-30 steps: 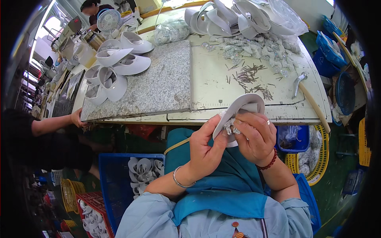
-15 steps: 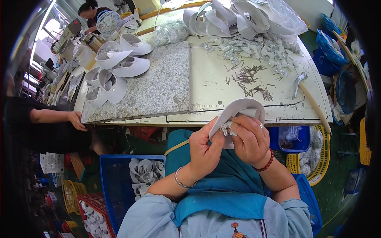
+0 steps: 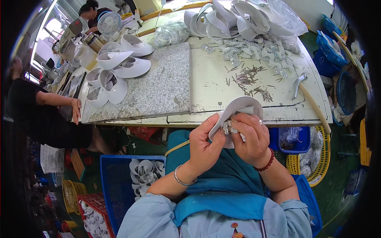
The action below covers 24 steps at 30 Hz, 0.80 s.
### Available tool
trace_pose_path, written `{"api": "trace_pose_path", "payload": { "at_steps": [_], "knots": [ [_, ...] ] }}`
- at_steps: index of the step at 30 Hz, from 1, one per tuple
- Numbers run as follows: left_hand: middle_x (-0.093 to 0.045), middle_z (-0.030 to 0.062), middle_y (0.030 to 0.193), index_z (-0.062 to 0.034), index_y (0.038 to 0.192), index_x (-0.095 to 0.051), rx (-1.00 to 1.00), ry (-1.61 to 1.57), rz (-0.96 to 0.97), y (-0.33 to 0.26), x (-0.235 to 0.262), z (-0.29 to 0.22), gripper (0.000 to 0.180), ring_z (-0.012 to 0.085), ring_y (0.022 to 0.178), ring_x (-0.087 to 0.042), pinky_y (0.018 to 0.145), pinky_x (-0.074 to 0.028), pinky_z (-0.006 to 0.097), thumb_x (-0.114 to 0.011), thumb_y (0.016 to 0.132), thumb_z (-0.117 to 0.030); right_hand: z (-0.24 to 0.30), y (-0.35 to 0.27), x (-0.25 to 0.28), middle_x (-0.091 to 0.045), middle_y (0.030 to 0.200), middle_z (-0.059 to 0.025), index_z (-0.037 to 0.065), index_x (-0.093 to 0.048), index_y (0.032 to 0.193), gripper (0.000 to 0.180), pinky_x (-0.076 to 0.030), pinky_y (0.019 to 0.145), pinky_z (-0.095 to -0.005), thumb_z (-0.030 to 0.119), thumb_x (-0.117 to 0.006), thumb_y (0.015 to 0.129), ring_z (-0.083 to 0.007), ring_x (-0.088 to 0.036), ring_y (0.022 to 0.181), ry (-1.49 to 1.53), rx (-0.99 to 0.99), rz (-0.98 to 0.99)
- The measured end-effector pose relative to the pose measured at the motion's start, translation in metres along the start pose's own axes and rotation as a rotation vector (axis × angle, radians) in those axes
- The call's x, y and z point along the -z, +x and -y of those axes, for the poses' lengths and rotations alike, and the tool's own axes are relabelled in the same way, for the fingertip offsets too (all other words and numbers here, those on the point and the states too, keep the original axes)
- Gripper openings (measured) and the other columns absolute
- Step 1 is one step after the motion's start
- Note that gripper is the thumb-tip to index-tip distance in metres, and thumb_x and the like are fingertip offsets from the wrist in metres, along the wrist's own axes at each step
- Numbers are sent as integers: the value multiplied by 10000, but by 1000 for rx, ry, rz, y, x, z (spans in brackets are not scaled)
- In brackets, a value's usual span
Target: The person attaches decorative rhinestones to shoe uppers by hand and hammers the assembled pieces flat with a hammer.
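Note:
Both my hands hold one white curved shoe-upper piece (image 3: 243,106) over my lap, just below the table's front edge. My left hand (image 3: 203,142) grips its left side with thumb and fingers. My right hand (image 3: 251,137) pinches a small sparkly ornament (image 3: 227,127) against the piece's inner face. A metal bangle is on my left wrist, a red bead bracelet on my right.
A white worktable (image 3: 214,85) carries a grey stone slab (image 3: 158,85), scattered thin nails (image 3: 248,79), a heap of sparkly ornaments (image 3: 254,49), stacked white uppers (image 3: 234,18) and a metal tool (image 3: 297,83). More white uppers (image 3: 113,69) lie left. Blue crate (image 3: 119,178) below. A person in black (image 3: 43,111) stands left.
The white piece has turned slightly in my hands and my fingers have shifted on it. The person at the left has drawn back from the table edge.

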<state>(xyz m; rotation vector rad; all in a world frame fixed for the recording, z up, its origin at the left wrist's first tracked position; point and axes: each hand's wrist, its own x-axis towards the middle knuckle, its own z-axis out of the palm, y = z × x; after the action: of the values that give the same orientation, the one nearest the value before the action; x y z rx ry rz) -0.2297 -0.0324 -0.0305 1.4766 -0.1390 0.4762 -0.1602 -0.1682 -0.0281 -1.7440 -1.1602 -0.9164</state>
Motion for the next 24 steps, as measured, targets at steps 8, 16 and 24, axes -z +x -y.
{"api": "trace_pose_path", "payload": {
  "at_steps": [8,16,24],
  "knots": [
    [-651,46,1034,52,1259,-557,84,-54,38,0,6,6,341,62,901,-560,783,-475,210,-540,941,-68,-4,2,2,-642,955,-143,-3,-603,966,283,-507,626,-343,-49,-696,703,-276,-626,754,20,-39,18],
    [-670,49,986,44,1234,-592,-31,14,47,8,3,4,378,65,876,-578,770,-489,217,-558,858,28,-6,7,7,-651,960,-123,17,-621,955,277,-502,621,-344,-53,-698,698,-266,-628,749,65,-87,41],
    [-663,50,859,46,1194,-616,-98,152,37,16,1,-1,386,62,758,-579,677,-491,214,-609,809,35,-10,16,19,-626,945,-114,32,-643,965,299,-493,671,-345,-73,-691,689,-270,-603,804,203,-187,79]
  ]
}}
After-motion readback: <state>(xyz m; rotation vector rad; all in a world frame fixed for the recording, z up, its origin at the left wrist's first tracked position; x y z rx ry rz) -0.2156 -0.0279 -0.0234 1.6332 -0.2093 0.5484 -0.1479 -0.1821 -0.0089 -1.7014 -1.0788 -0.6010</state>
